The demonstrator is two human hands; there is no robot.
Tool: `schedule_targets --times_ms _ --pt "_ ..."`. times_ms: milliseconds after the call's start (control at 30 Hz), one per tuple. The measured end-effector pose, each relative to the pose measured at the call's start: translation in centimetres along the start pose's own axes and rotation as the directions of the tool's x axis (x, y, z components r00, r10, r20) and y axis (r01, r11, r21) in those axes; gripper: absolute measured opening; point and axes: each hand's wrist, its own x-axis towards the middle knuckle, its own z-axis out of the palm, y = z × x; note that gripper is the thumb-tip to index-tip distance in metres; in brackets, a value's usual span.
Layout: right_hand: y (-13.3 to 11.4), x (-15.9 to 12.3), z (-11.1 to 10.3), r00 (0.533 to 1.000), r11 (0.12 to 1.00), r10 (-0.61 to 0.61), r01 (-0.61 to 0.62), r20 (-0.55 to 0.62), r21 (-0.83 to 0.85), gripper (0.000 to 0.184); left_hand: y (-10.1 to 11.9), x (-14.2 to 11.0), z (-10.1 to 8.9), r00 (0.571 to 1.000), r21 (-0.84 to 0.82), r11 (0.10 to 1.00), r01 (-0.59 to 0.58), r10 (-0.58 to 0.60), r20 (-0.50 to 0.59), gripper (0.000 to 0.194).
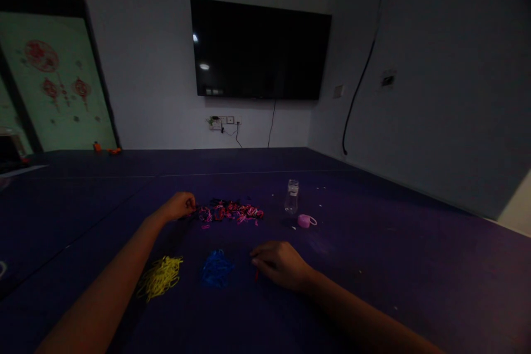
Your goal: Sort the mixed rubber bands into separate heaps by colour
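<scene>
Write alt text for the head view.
Left hand at the left end of a mixed loop pile, right hand beside something red; yellow loops and blue loops lie nearer, a clear bottle and pink cap right of the pile.

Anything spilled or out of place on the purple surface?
Pale specks lie scattered around the clear bottle and pink cap, like stray litter. One pink band sits apart from the mixed pile. No damage I can make out; it's dim.
</scene>
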Motion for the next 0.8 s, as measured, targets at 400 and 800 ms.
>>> schedule_targets --times_ms 400,800 --pt "-0.21 0.03 -0.22 1.0 1.0 0.001 -0.001 0.005 -0.008 0.029 -0.26 0.06 -0.05 1.0 -0.022 1.0 0.006 -0.006 0.006 0.01" --pt "0.06 -0.03 0.04 1.0 1.0 -0.007 0.008 0.008 -0.011 0.029 -0.03 0.14 -0.24 1.0 0.007 1.0 0.013 -0.013 -0.002 0.01"
